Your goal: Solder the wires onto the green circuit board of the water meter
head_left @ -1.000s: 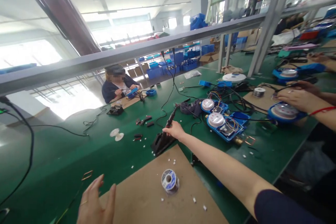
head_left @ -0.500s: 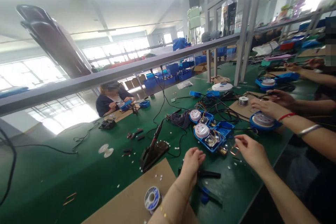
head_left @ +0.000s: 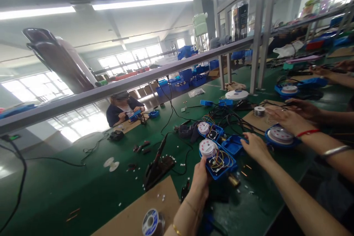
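Observation:
A blue open meter housing (head_left: 221, 162) with a white round dial (head_left: 207, 147) and coloured wires inside sits just above the green table. My left hand (head_left: 200, 177) is closed on its near left side. My right hand (head_left: 254, 148) grips the housing's blue lid part (head_left: 233, 143) from the right, fingers curled on its edge. A brass fitting (head_left: 233, 180) sticks out below the housing. A second, similar blue meter (head_left: 208, 129) lies just behind it among tangled cables.
A soldering iron in its black stand (head_left: 157, 166) is to the left. A solder spool (head_left: 151, 223) lies on a cardboard mat (head_left: 132, 217). A co-worker's hands (head_left: 287, 120) work on another meter (head_left: 280, 136) at right. A person (head_left: 121, 106) sits across the green table (head_left: 69, 188).
Both my hands moved forward onto the blue meter housing and took hold of it; it has shifted towards me. A second ago my right hand was at the soldering iron.

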{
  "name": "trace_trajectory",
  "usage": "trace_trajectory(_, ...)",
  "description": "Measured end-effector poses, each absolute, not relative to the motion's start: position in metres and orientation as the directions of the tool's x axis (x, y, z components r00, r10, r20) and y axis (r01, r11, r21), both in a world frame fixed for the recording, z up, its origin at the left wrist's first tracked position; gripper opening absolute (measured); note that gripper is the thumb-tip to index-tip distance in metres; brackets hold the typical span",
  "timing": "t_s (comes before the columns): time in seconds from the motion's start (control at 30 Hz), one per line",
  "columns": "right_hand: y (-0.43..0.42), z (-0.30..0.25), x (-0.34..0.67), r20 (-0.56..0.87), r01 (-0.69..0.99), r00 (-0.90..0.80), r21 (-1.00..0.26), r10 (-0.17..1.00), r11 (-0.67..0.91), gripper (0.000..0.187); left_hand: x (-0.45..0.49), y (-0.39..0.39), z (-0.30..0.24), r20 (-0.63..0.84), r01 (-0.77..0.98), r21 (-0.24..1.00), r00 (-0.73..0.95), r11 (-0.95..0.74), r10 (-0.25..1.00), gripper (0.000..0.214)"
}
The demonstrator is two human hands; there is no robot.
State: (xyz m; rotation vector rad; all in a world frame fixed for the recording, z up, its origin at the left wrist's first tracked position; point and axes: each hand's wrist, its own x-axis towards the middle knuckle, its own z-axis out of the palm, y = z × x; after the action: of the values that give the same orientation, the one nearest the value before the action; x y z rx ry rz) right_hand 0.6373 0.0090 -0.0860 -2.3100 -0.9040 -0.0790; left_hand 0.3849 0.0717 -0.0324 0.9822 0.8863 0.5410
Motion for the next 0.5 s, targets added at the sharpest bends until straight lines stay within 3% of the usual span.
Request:
trace_trajectory(0.2, 0.024, -0.082, 0.635, 0.275, 0.646, 0.734, -0.564, 0.621, -0.514, 0.028, 0.322, 0.075, -0.003, -0.287, -0.113, 0.916, 0.488, 0.385, 0.825, 0.055)
trace_trajectory(0.33, 0.046, -0.070, 0.615, 0.248, 0.655, 0.721, -0.549, 0.647, -0.519, 0.029, 0.300, 0.078, 0.004, -0.298, -0.157, 0.913, 0.377, 0.377, 0.877, 0.048)
trace_trajectory(0.4, 0.058, -0.064, 0.600, 0.242, 0.667, 0.709, -0.536, 0.663, -0.517, 0.048, 0.296, 0.078, 0.002, -0.313, -0.160, 0.907, 0.362, 0.389, 0.878, 0.045)
trace_trajectory(0.5, 0.080, -0.057, 0.579, 0.251, 0.698, 0.680, -0.510, 0.689, -0.504, 0.098, 0.295, 0.080, -0.005, -0.333, -0.154, 0.896, 0.384, 0.416, 0.861, 0.049)
